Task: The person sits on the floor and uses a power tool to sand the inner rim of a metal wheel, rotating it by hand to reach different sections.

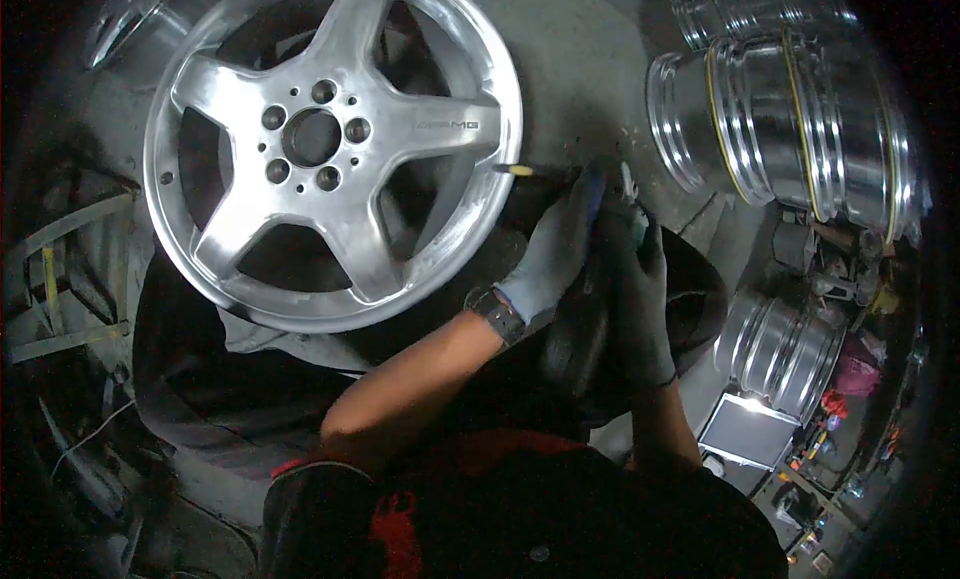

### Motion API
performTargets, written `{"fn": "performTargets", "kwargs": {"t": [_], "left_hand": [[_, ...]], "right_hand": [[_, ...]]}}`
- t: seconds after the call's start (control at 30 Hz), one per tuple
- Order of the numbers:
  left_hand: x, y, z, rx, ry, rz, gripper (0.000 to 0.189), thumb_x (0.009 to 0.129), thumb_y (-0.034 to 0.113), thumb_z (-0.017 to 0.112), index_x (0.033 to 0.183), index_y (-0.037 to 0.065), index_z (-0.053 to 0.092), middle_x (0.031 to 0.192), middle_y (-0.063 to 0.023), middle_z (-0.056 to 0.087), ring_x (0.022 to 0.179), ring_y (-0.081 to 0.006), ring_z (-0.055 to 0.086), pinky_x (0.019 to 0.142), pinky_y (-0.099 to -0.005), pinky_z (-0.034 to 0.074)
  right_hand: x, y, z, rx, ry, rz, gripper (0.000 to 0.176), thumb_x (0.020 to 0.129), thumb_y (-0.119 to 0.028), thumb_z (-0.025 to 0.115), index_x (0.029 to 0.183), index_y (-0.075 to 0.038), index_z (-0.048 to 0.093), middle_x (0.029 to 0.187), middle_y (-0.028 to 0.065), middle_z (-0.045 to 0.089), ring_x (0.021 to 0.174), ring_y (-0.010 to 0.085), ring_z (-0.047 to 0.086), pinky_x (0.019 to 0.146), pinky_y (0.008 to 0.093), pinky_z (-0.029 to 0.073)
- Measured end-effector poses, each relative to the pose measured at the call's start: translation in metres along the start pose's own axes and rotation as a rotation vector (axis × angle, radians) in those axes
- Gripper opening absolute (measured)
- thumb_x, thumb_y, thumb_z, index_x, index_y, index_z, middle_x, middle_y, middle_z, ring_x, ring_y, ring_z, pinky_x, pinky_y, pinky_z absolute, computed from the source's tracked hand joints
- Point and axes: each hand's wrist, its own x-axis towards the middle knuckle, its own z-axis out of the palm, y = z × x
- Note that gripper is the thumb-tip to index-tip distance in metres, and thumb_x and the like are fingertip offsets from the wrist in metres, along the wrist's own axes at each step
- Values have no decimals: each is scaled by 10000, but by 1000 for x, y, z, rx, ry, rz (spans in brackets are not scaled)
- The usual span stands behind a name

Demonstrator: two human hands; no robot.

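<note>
A polished five-spoke alloy wheel (310, 139) lies face up at the upper left, partly over my lap, with "AMG" lettering on one spoke. To the right of its rim is my left hand (555, 244), in a grey-blue glove with a dark watch (495, 317) at the wrist. Its fingers are closed around a slim dark tool with a yellow part (519, 170) that points at the rim. Close beside it, my gloved right hand (642, 289) is closed on a piece with a pale metallic end (628, 182). Darkness hides where the two held parts meet.
Shiny wheel barrels (770, 124) lie on the floor at the upper right, and another barrel (785, 354) stands lower down. A bright lamp panel (748, 429) glows near it, beside scattered small items. A metal frame (70, 344) is at the left.
</note>
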Motion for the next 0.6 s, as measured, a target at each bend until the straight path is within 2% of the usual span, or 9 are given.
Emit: {"fn": "performTargets", "kwargs": {"t": [0.17, 0.23, 0.27, 0.33, 0.37, 0.43, 0.47, 0.53, 0.6], "left_hand": [[5, -30, -14, -57, 83, -40, 598, 1154, 452, 415, 1495, -18, 560, 1412, -145, 656, 1304, -191, 579, 1118, -333, 414], [22, -39, -20, 108, 12, 180, 612, 1153, 460, 413, 1500, -25, 549, 1415, -160, 660, 1300, -188, 598, 1123, -333, 418], [23, -33, -19, 107, 11, 179, 612, 1153, 460, 413, 1500, -25, 549, 1415, -160, 660, 1300, -188, 598, 1123, -333, 418], [23, -20, -18, 343, -13, 399, 609, 1154, 454, 419, 1495, -33, 549, 1417, -173, 663, 1301, -191, 613, 1126, -338, 421], [21, -16, -19, 344, -13, 401, 609, 1154, 454, 419, 1495, -33, 549, 1417, -173, 663, 1301, -191, 613, 1126, -338, 421], [17, -10, -21, 132, -2, 124, 585, 1152, 440, 442, 1477, -30, 569, 1405, -143, 671, 1294, -188, 608, 1120, -331, 421], [18, -19, -23, 131, -1, 124, 585, 1152, 440, 442, 1477, -30, 569, 1405, -143, 671, 1294, -188, 608, 1120, -331, 421], [21, -48, -30, -314, 39, 40, 564, 1147, 431, 471, 1459, -24, 589, 1390, -99, 668, 1267, -171, 591, 1101, -325, 424], [24, -44, -33, -239, 6, 65, 567, 1146, 431, 477, 1464, -26, 585, 1394, -89, 657, 1266, -163, 578, 1109, -314, 416]], "right_hand": [[-5, 2, -1, -32, -79, 30, 444, 1075, -219, 660, 1462, -35, 544, 1290, 52, 664, 1140, 135, 633, 974, 293, 518], [2, 7, 0, 47, -32, 21, 548, 1038, -191, 710, 1490, -11, 458, 1335, 121, 641, 1161, 197, 653, 959, 323, 555], [6, 7, 1, 46, -30, 21, 548, 1038, -191, 710, 1490, -11, 458, 1335, 121, 641, 1161, 197, 653, 959, 323, 555], [11, 4, 5, 80, -25, -5, 535, 1042, -185, 704, 1482, 2, 463, 1336, 115, 638, 1164, 193, 647, 989, 334, 544], [11, 3, 7, 80, -25, -7, 535, 1042, -185, 704, 1482, 2, 463, 1336, 115, 638, 1164, 193, 647, 989, 334, 544], [7, 2, 11, 38, -6, -23, 534, 1042, -188, 707, 1477, 8, 469, 1310, 103, 649, 1150, 185, 647, 984, 329, 543], [6, 5, 9, 36, -8, -22, 534, 1042, -188, 707, 1477, 8, 469, 1310, 103, 649, 1150, 185, 647, 984, 329, 543], [5, 14, 3, -60, -60, 10, 534, 1040, -191, 711, 1477, 2, 472, 1314, 107, 648, 1160, 182, 642, 986, 326, 541], [1, 4, 13, -22, -53, 28, 530, 1039, -187, 710, 1474, 3, 474, 1319, 111, 646, 1163, 182, 640, 989, 327, 540]]}}
